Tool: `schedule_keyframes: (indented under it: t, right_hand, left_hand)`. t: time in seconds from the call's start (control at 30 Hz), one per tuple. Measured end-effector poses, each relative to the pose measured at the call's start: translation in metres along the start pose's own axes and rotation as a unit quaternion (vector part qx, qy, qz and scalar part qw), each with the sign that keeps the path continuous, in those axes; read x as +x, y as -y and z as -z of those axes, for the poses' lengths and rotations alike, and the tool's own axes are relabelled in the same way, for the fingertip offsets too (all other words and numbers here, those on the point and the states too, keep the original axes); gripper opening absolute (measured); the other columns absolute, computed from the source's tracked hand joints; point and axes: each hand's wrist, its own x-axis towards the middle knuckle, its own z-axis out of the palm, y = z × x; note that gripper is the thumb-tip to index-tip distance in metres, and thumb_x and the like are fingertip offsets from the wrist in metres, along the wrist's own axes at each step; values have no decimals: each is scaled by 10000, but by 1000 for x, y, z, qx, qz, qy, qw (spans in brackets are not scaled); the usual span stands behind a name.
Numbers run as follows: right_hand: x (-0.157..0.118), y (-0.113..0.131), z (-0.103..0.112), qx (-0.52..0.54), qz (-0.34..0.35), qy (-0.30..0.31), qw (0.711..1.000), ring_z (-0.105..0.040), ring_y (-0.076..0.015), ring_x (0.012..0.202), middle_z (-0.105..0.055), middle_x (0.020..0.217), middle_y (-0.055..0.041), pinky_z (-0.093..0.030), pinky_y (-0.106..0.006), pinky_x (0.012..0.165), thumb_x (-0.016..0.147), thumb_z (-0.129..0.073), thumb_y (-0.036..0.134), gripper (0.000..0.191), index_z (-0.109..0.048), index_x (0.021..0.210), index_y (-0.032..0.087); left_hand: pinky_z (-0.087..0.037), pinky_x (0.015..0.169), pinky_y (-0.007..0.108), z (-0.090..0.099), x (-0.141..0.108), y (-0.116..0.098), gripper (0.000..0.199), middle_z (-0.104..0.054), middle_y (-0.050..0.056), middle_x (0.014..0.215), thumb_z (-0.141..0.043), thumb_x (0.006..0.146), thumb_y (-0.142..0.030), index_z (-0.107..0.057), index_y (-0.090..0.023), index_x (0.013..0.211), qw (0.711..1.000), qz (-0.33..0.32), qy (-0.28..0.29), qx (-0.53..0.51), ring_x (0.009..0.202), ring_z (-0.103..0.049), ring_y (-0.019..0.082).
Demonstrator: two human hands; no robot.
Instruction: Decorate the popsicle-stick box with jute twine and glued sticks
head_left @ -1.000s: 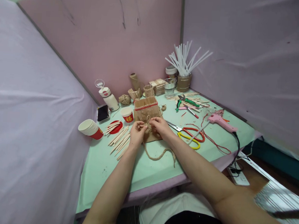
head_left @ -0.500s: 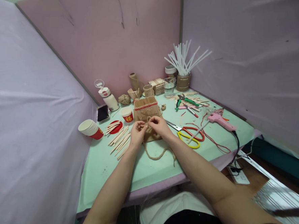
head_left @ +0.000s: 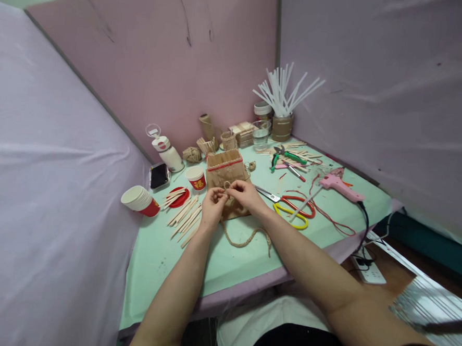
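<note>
My left hand (head_left: 214, 204) and my right hand (head_left: 245, 193) meet at the front of a brown box (head_left: 226, 174) with a red band below its open top. Both hands pinch a thin piece of twine (head_left: 226, 185), which curls in a small loop above the fingertips. The fingers partly cover it, so how it is knotted cannot be made out. From below the hands a braided rope (head_left: 242, 244) curves over the table toward me. Scissors (head_left: 287, 201) with red and yellow handles lie just right of my right hand.
Left of the box are a paper cup (head_left: 195, 179), stacked cups (head_left: 140, 201), wooden sticks (head_left: 184, 220) and a red dish (head_left: 178, 197). To the right lie a pink glue gun (head_left: 342, 187), red cord (head_left: 332, 221) and green-handled pliers (head_left: 289, 155). White glue sticks (head_left: 283, 92) stand at the back.
The fingertips have shifted slightly, and the twine's loop above them looks rounder and leans more to the left. The box and the rope lie where they were.
</note>
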Motion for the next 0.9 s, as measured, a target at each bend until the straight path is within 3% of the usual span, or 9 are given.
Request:
schedule_keyframes:
  t: [0.13,0.3,0.47,0.6,0.73,0.9]
  right_hand:
    - [0,2,1,25,-14,1,1000,-442,-92,541,-513,569,44,-342,-202,505,718,-533,381,220,-582,636,182]
    - [2,-2,0,101,-79,7,992,-378,-81,474,-451,516,50,-272,-201,435,707,-547,405,245,-625,707,173]
    - [1,-2,0,83,-79,29,993,-383,-77,459,-497,544,48,-286,-206,446,671,-604,441,294,-626,775,167]
    - [3,-5,0,36,-22,-11,999,-469,-98,562,-576,620,26,-373,-225,562,678,-604,385,222,-624,708,165]
    - [6,-13,-1,-37,-1,-48,998,-490,-114,597,-567,608,31,-376,-234,597,725,-554,368,200,-590,665,181]
    - [5,-19,-5,-86,16,-135,987,-517,-128,685,-595,691,13,-368,-247,647,762,-505,324,181,-565,668,183]
  left_hand:
    - [-430,646,232,0,-1,-1,258,-599,0,727,-689,668,-277,-535,-179,851,1000,0,15,1,683,-579,118]
    - [-426,652,230,0,-2,-4,250,-592,-1,737,-686,677,-270,-541,-178,859,1000,-19,9,18,690,-565,115]
    - [-425,653,227,1,-1,-5,246,-580,-3,733,-687,675,-269,-546,-177,855,999,-44,-8,28,687,-555,113]
    - [-407,596,221,2,0,-2,242,-577,-10,681,-687,673,-307,-564,-174,834,999,-2,3,43,627,-537,111]
    - [-321,498,213,2,-2,-1,254,-516,-20,552,-626,722,-397,-598,-152,666,989,60,63,121,504,-431,89]
    - [-304,531,212,1,-4,-8,262,-500,-36,556,-594,751,-386,-587,-148,643,983,-9,125,136,540,-417,86]
